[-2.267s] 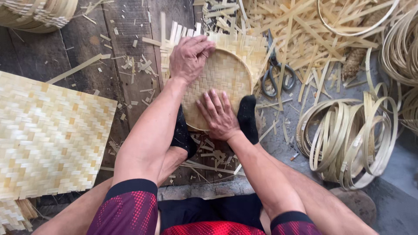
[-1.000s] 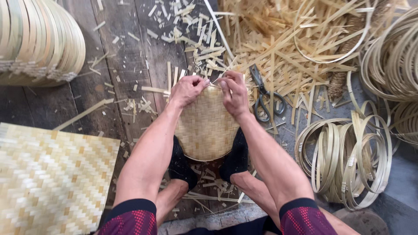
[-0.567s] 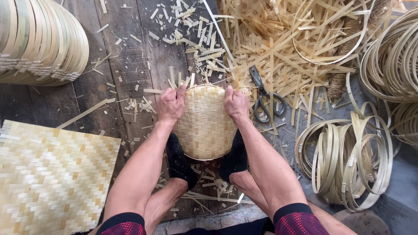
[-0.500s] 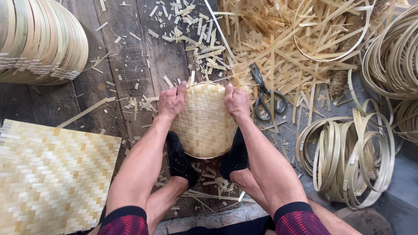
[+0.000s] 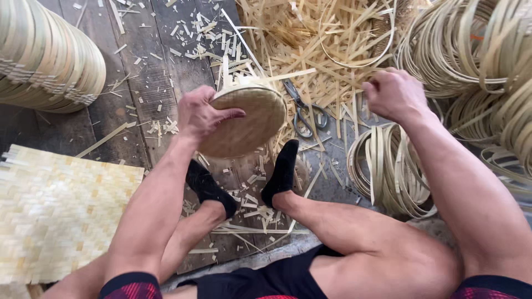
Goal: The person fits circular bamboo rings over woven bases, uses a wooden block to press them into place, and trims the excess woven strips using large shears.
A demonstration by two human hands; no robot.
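Left hand [image 5: 199, 113] has its grip clamped on the rim of the round woven basket [image 5: 244, 120], tilting it up above the black-socked feet [image 5: 280, 171]; right hand [image 5: 394, 93] is lifted off to the side, curled into a fist on nothing, near the scissors [image 5: 303, 111] on the wooden floor [image 5: 138, 72].
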